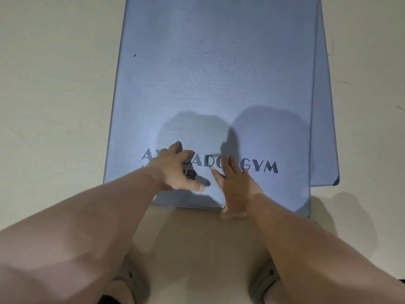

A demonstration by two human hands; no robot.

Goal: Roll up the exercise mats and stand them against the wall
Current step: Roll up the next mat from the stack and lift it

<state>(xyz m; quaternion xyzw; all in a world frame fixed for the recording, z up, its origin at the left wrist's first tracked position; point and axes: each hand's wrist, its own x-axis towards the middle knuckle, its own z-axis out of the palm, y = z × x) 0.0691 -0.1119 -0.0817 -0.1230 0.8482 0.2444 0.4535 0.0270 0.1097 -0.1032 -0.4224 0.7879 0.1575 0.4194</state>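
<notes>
A blue exercise mat (pixel 208 73) lies flat on the floor, running away from me, with dark lettering ending in "GYM" near its close end. A second blue mat (pixel 324 132) lies under it and shows along the right side. My left hand (pixel 175 170) hovers over or rests on the lettering, fingers apart, holding nothing. My right hand (pixel 234 189) is over the mat's near edge, palm down with fingers spread, gripping nothing. Whether either hand touches the mat I cannot tell.
Pale cream floor (pixel 54 95) surrounds the mats on the left, right and near side. My two feet in grey sandals (pixel 263 286) stand at the bottom of the view, just short of the mat's near edge.
</notes>
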